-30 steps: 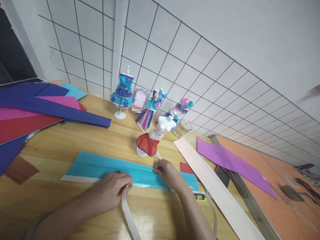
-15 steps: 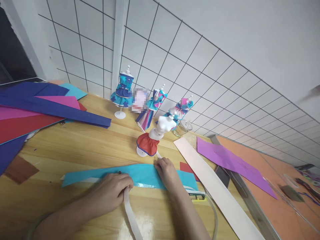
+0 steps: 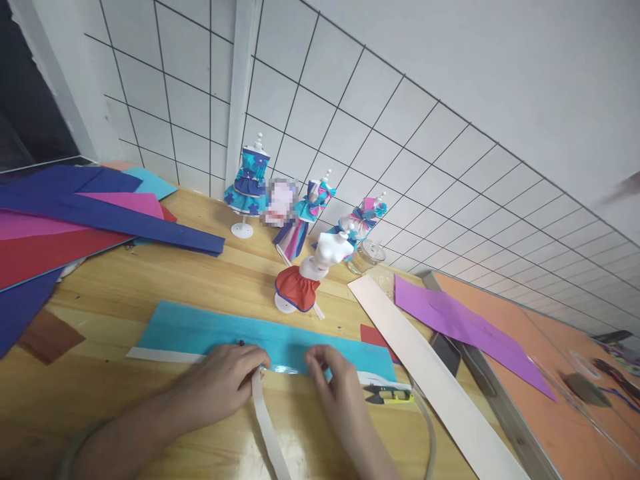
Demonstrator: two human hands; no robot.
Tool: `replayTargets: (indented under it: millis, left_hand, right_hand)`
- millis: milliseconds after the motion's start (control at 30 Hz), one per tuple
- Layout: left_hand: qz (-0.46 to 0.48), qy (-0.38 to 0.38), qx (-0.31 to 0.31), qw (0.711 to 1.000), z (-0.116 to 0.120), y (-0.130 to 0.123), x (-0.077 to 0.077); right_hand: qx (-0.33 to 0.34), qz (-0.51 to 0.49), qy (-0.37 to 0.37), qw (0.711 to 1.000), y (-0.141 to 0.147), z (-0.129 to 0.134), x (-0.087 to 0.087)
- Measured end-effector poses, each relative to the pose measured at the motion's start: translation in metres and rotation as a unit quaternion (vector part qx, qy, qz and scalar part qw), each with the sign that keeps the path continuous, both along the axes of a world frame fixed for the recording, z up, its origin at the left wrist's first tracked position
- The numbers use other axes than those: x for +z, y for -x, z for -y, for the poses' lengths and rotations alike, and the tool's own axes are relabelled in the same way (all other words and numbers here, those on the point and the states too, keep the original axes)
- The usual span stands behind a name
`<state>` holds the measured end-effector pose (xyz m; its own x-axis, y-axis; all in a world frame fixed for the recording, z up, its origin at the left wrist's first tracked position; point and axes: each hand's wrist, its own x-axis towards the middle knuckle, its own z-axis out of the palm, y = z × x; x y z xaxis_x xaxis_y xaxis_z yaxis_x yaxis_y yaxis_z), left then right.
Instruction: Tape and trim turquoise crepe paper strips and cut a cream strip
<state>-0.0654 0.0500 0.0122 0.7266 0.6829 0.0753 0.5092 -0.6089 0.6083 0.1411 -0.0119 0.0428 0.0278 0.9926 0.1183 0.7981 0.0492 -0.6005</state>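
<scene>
My left hand (image 3: 235,377) is closed on a narrow white strip (image 3: 267,427), which hangs from the fingers towards the bottom of the view. That hand rests at the near edge of a turquoise sheet (image 3: 200,320), lying flat. White tape (image 3: 165,355) runs along the sheet's near edge to the left, and a glossy stretch (image 3: 285,369) shows between my hands. My right hand (image 3: 337,383) is over the sheet's near edge, thumb and forefinger brought together; whatever is between them, if anything, is too small to tell. Yellow-handled thread snips (image 3: 387,394) lie right of it.
A white dress form (image 3: 333,250) in a red skirt (image 3: 297,288) stands beyond the sheet, with three dressed forms behind. Coloured sheets (image 3: 90,200) are piled left. A pale board (image 3: 425,363), a purple sheet (image 3: 465,327) and a dark phone-like object (image 3: 447,353) lie right.
My right hand has drawn back towards me from beside the red skirt, where a short white piece now lies. The turquoise sheet's far left part has flattened out; my left hand has barely moved.
</scene>
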Motion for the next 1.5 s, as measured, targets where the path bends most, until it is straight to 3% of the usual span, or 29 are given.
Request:
replayTargets:
  millis: [67, 167, 267, 333, 700, 967, 1300, 1500]
  left_hand:
    - [-0.001, 0.003, 0.002, 1.000, 0.000, 0.000, 0.001]
    - [0.003, 0.012, 0.006, 1.000, 0.001, 0.000, 0.001]
    - [0.001, 0.020, 0.007, 1.000, 0.001, 0.000, 0.000]
    - [0.000, 0.023, 0.008, 1.000, 0.001, 0.000, 0.000]
    - [0.006, 0.043, 0.017, 0.999, 0.000, 0.001, 0.004]
    - [-0.011, 0.052, 0.028, 0.998, -0.001, -0.003, 0.003]
    - [-0.034, 0.040, 0.028, 0.998, -0.003, -0.006, -0.001]
    - [-0.022, 0.049, 0.031, 0.998, -0.003, -0.007, -0.006]
  right_hand:
    - [-0.013, -0.167, 0.124, 0.978, 0.020, 0.012, -0.001]
    - [-0.007, -0.359, 0.254, 0.898, 0.042, 0.019, -0.005]
    - [0.015, -0.431, 0.354, 0.830, 0.048, 0.018, -0.006]
    - [0.005, -0.438, 0.392, 0.809, 0.045, 0.016, -0.003]
    - [-0.036, -0.295, 0.342, 0.891, -0.006, 0.018, 0.003]
    - [-0.069, -0.258, 0.281, 0.922, -0.021, 0.020, 0.005]
    - [-0.111, -0.289, 0.262, 0.914, -0.040, 0.022, -0.006]
    - [-0.151, -0.252, 0.229, 0.928, -0.041, 0.022, -0.009]
